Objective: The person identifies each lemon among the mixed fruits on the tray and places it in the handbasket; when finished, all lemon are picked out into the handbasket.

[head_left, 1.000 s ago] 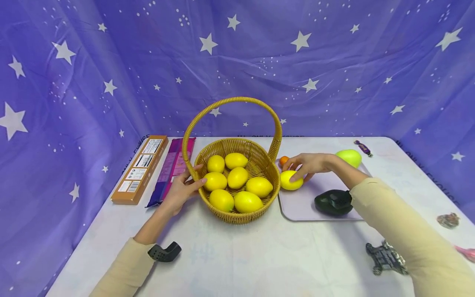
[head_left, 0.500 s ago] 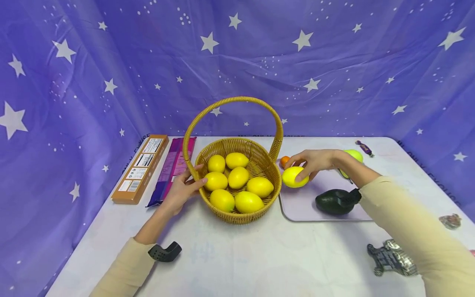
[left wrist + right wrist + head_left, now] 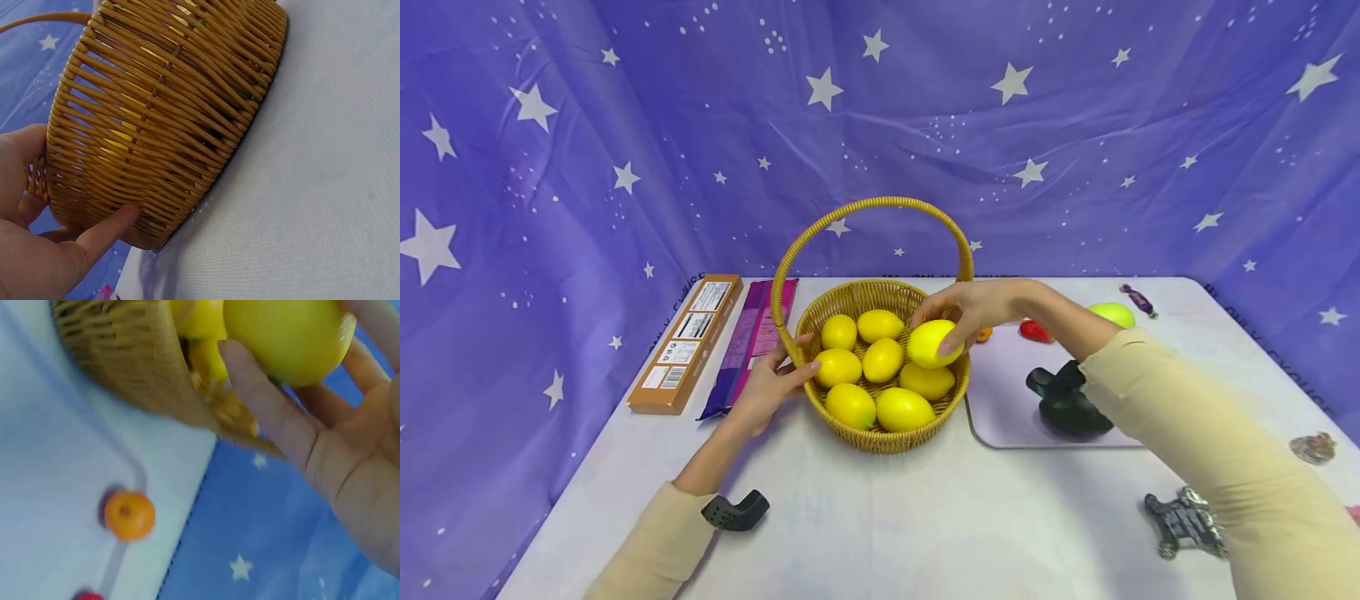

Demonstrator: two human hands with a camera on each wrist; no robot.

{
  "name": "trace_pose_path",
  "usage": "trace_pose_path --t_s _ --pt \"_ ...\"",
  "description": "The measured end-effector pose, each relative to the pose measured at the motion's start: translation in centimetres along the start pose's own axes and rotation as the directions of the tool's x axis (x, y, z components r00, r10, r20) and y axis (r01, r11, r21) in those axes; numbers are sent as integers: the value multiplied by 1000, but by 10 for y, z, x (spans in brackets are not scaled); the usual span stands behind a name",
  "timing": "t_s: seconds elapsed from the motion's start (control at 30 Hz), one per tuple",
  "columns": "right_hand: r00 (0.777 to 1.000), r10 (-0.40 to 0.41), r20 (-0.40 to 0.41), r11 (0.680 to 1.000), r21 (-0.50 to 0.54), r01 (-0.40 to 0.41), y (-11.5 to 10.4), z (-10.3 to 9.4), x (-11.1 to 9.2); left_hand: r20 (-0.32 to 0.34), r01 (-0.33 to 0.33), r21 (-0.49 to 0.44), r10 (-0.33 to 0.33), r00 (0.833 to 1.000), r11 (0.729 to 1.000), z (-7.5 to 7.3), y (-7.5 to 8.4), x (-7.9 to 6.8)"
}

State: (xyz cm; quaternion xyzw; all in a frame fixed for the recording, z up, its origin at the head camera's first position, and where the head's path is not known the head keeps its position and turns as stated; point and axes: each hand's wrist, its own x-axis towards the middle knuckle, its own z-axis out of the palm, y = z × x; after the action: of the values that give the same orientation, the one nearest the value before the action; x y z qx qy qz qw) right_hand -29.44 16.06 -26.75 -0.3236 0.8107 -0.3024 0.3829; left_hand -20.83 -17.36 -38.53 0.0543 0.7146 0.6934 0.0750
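Note:
In the head view my right hand (image 3: 977, 315) pinches a yellow lemon (image 3: 934, 344) above the right side of a wicker basket (image 3: 883, 446). Several more lemons (image 3: 883, 360) lie inside the basket, under its tall arched handle. At the basket's left, my left hand (image 3: 766, 385) holds it by the rim near the handle's foot. The left wrist view shows one finger (image 3: 112, 231) against the woven outer wall. Seen from the right wrist, the held lemon (image 3: 287, 337) sits between thumb and fingers, over the basket's opening.
Right of the basket, a pale tray (image 3: 1000, 437) carries a dark avocado (image 3: 1075, 417), a red item (image 3: 1036, 332), a small orange fruit (image 3: 129, 515) and a green fruit (image 3: 1112, 314). To the left lie a brown box (image 3: 685, 346) and a purple packet (image 3: 748, 342). A silvery figure (image 3: 1186, 523) lies front right.
My right hand has lifted the lemon off the tray and carried it left, over the basket. My left hand has stayed at the basket's rim.

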Motion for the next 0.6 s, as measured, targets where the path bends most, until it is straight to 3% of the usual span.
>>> trace_pose_path --t_s 0.23,0.6 --pt "993 118 10 993 16 -118 -4 7 43 3 11 -14 -10 1000 1000 4 -2 -2" --pt "952 301 55 953 -55 -298 -21 -5 64 -15 1 -19 -2 1000 1000 2 2 -1"
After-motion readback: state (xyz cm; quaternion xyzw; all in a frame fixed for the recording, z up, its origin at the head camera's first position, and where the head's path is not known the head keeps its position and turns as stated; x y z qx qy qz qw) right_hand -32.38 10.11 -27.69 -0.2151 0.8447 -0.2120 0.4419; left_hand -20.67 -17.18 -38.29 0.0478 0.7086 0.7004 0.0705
